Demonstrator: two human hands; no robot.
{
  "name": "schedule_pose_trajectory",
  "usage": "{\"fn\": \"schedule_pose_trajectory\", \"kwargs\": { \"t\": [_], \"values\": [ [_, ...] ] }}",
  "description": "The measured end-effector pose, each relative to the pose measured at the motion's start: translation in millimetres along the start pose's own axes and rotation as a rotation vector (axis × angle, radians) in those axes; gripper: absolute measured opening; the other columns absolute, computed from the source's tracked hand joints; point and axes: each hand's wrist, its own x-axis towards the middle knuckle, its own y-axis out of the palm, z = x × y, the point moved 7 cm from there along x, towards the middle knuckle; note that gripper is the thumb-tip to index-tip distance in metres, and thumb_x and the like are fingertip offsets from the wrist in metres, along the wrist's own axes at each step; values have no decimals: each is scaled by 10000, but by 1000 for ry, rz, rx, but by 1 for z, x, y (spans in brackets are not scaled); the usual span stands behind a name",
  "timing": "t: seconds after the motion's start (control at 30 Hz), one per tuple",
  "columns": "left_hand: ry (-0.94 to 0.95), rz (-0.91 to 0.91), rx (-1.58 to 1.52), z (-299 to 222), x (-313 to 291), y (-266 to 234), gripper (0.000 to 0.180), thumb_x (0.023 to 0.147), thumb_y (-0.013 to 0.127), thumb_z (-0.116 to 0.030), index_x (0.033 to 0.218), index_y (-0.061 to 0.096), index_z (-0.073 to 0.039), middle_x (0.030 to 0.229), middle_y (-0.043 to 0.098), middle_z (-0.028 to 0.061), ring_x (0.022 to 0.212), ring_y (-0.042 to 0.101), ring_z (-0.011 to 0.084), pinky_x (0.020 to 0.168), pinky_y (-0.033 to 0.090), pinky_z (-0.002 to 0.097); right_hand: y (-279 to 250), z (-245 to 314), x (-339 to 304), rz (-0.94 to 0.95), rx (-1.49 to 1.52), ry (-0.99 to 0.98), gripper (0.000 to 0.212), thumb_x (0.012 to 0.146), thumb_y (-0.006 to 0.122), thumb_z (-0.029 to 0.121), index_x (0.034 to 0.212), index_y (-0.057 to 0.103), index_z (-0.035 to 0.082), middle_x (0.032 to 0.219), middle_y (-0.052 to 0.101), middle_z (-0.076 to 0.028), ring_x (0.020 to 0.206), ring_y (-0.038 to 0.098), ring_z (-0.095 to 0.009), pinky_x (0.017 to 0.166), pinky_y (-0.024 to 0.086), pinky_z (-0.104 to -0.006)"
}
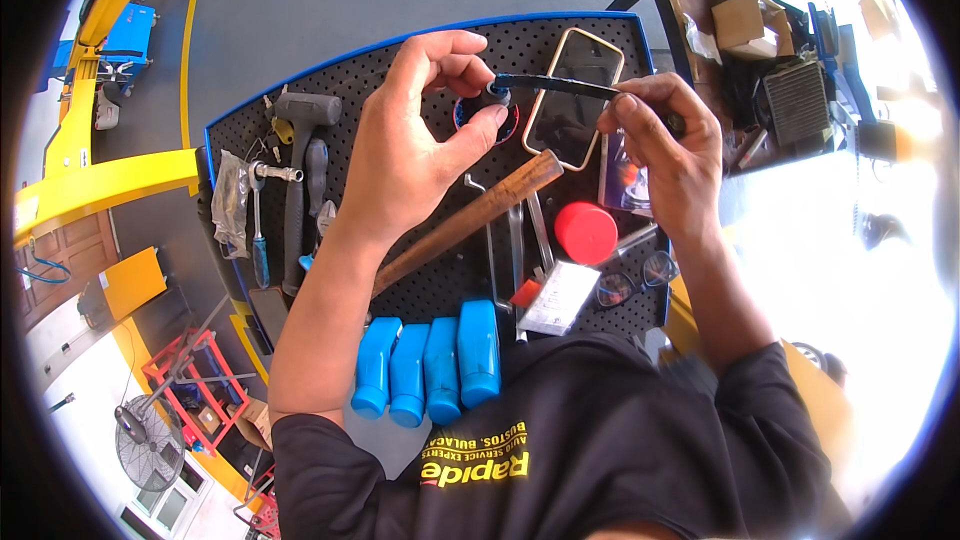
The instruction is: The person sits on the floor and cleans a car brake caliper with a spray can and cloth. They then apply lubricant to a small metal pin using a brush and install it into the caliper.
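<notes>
- Black perforated metal worktop (600,40) with a blue rim carries everything; I see both hands raised above its far middle.
- My left hand (410,155) pinches a small dark round cap-like part (493,93) between thumb and forefinger, fingers clenched on it, seemingly to steady it.
- My right hand (665,145) grips a thin black rod-like tool (555,85), its tip meeting that part, over a round red-and-blue disc (510,125).
- A gold-edged smartphone (572,100) lies just beneath the tool; a wooden-handled hammer (470,220) slants nearer.
- Open room is scant: a red round lid (586,232) sits near right, four blue plastic bottles (430,365) crowd the near edge.
</notes>
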Motion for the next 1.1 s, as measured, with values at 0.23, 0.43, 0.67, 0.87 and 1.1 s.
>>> {"fn": "schedule_pose_trajectory", "kwargs": {
  "t": [0.23, 0.43, 0.67, 0.87, 1.1],
  "values": [
    [27, 6, -10, -3, 0, -1, 457, 826, 717, 6, 1256, 575, -63, 1003, 673, 71, 956, 667, 182, 936, 527, 352, -5, 5, 2, 26, -207, 69, 145, 946, 721, 122, 1022, 712, -2, 867, 727, -63, 815, 701, -116, 754, 546, -256],
    [57, 10, 29, -5, -2, -4, 470, 820, 711, 23, 1261, 573, -65, 1003, 666, 65, 959, 667, 181, 945, 525, 355, -13, 16, 2, -2, -187, 23, 138, 948, 713, 115, 992, 711, -15, 850, 730, -67, 790, 700, -113, 748, 552, -255],
    [40, 32, 40, -7, -4, -3, 475, 833, 716, 11, 1280, 569, -58, 1018, 660, 61, 1002, 645, 180, 996, 493, 372, 3, 34, -4, 6, -301, -124, 108, 910, 747, 68, 994, 721, 5, 851, 734, -62, 776, 703, -112, 709, 542, -247],
    [45, 51, 58, -6, -4, -1, 446, 821, 694, 16, 1245, 577, -58, 986, 667, 62, 953, 660, 183, 923, 529, 347, 20, 64, -11, 48, -791, -547, 114, 840, 768, 35, 946, 730, 34, 828, 724, -79, 716, 708, -142, 617, 517, -270],
    [-66, 91, 19, -2, -5, 5, 432, 834, 695, 27, 1244, 589, -59, 1009, 659, 47, 1000, 637, 160, 990, 482, 350, 23, 49, -1, 113, -647, -246, 82, 856, 740, 68, 925, 716, 30, 768, 707, -61, 684, 685, -122, 595, 503, -270]
  ]
}}
